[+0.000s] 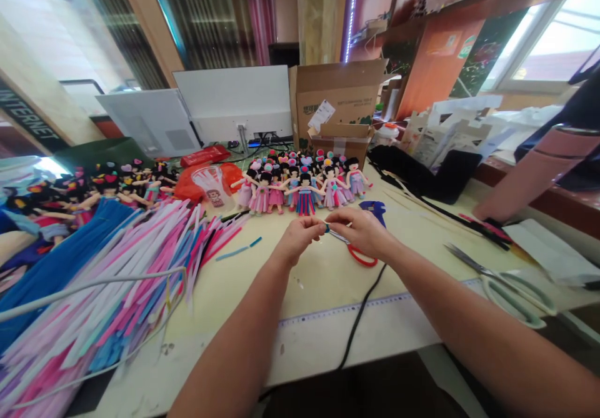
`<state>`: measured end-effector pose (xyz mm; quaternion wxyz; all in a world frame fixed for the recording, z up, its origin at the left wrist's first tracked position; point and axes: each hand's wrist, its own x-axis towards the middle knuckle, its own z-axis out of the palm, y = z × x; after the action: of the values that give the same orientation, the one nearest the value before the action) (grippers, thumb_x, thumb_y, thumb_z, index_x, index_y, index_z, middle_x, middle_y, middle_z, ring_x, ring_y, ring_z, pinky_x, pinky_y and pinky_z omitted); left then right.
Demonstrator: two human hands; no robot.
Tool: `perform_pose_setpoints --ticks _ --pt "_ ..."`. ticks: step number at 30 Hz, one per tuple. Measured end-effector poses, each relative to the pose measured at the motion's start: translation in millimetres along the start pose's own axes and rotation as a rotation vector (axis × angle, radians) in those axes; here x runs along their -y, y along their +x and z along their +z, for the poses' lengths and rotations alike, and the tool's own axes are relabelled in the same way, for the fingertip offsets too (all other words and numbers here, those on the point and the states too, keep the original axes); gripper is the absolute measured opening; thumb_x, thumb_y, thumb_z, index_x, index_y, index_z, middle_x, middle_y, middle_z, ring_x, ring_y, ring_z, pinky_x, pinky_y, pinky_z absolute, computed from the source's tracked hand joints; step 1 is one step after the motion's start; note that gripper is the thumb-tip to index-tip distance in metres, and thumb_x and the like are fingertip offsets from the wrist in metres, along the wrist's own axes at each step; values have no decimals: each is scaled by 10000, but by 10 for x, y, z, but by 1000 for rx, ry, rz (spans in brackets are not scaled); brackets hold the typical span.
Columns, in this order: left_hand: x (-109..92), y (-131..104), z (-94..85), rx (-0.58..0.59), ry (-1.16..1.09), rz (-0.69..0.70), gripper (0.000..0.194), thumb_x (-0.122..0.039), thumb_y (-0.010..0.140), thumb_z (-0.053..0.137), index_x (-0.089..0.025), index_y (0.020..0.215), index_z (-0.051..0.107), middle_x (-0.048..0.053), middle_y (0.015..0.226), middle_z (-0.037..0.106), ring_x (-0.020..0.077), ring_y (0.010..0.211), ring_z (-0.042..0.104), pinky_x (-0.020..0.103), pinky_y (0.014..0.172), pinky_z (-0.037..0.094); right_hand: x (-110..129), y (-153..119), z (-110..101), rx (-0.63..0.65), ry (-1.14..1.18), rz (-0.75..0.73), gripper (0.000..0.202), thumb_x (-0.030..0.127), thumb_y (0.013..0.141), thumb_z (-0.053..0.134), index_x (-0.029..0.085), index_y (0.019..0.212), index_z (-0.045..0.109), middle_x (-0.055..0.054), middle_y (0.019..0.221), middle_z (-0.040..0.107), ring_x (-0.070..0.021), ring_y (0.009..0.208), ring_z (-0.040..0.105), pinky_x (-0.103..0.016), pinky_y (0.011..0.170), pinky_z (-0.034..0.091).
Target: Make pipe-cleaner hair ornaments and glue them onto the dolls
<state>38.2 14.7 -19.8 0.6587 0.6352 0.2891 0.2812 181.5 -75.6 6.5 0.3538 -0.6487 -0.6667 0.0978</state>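
My left hand [300,238] and my right hand [360,227] meet above the middle of the table, fingertips pinched together. Between them is a small dark teal pipe cleaner piece [327,228], mostly hidden by the fingers. Under my right hand lie scissors with red handles [362,258], partly covered. Just behind that hand is a blue tool [375,208], perhaps a glue gun. Left of my hands, a blue pipe cleaner strip [233,253] rests on the table. Several pipe cleaner dolls [304,194] in pink, purple and blue skirts stand beyond my fingers.
Bundles of pink and white pipe cleaners [135,255] and blue ones [65,262] cover the left side, beside more dolls [107,187]. Large scissors [506,283] lie right. A measuring tape [328,313] and black cable [360,315] are in front; a cardboard box [337,93] stands behind.
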Motion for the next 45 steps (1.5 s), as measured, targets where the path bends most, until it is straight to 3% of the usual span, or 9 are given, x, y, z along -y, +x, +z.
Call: perform_pose_setpoints --ticks 6,18,25,30,39,45 --pt "25 36 -44 -19 51 -27 209 -347 621 671 -156 658 597 -19 612 570 90 556 466 243 571 323 -161 187 121 19 110 98 158 268 772 560 175 680 647 8 630 615 -118 599 508 -234 560 354" --pt "173 99 18 -208 18 -45 141 -265 617 673 -152 665 604 -18 584 591 92 550 492 242 586 384 -314 212 302 22 343 210 162 319 712 598 164 682 636 11 601 601 -112 561 487 -234 532 347" --pt "203 103 83 -295 -15 -22 138 -264 614 677 -159 666 603 -24 571 580 99 554 513 246 600 410 -328 181 386 -59 312 208 139 290 736 566 175 672 611 -4 636 616 -128 595 523 -244 562 378" --pt "136 76 52 -185 81 -44 156 -297 651 658 -157 716 633 -10 602 606 112 586 542 251 614 423 -335 166 372 -15 203 141 92 205 736 530 180 656 567 19 598 559 -109 563 472 -228 536 340" --pt "56 21 -93 -21 502 10 103 -252 678 607 -173 704 667 -13 611 627 123 591 570 243 602 425 -304 112 339 81 -37 -25 103 134 758 538 172 677 590 -5 683 582 -114 638 502 -228 586 333" --pt "55 39 -116 -31 446 5 114 -275 693 599 -166 679 624 -4 628 612 121 590 552 244 592 423 -345 139 310 66 170 27 72 167 771 574 172 727 632 -2 698 636 -117 661 544 -227 619 375"
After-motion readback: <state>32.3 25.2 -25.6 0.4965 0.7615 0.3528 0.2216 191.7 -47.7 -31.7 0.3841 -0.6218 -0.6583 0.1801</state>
